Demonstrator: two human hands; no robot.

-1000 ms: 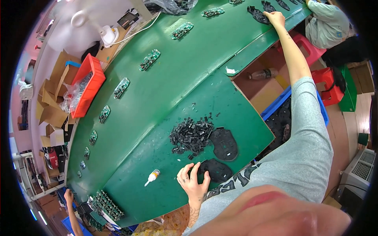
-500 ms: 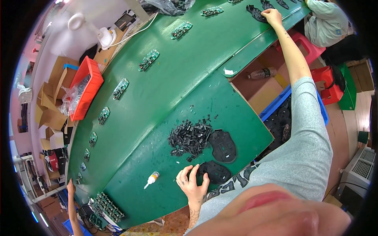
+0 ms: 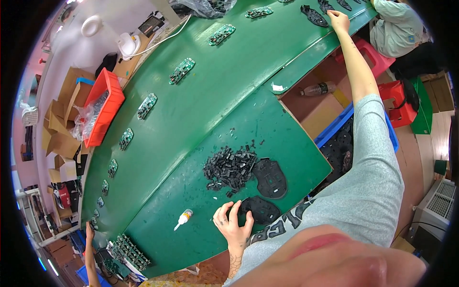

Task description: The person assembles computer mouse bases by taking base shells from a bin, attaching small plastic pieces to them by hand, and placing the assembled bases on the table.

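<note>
My left hand (image 3: 233, 224) is at the near edge of the green table, fingers curved and apart. Its thumb and forefinger are by the left end of a black plastic mouse-shaped shell (image 3: 262, 210), overlapping it in view; I see no grip on it. A second such shell (image 3: 270, 178) lies just beyond, beside a heap of small black plastic pieces (image 3: 229, 167). My right arm reaches far out to the upper right. My right hand (image 3: 338, 21), fingers bent and holding nothing visible, is just right of a black shell (image 3: 314, 16) on the green belt.
Green circuit boards (image 3: 181, 71) lie spaced along the belt (image 3: 205, 86). A small dropper bottle (image 3: 184, 218) lies on the table (image 3: 191, 248). Stacked boards (image 3: 129, 252) stand lower left, near another person's hand (image 3: 90, 232). A red bin (image 3: 105, 107) stands beyond the belt; a co-worker's sleeve (image 3: 394, 26) shows upper right.
My right hand has come off the black shell and shifted slightly right. The shells and circuit boards on the belt have moved slightly rightward. My left hand has stayed in place.
</note>
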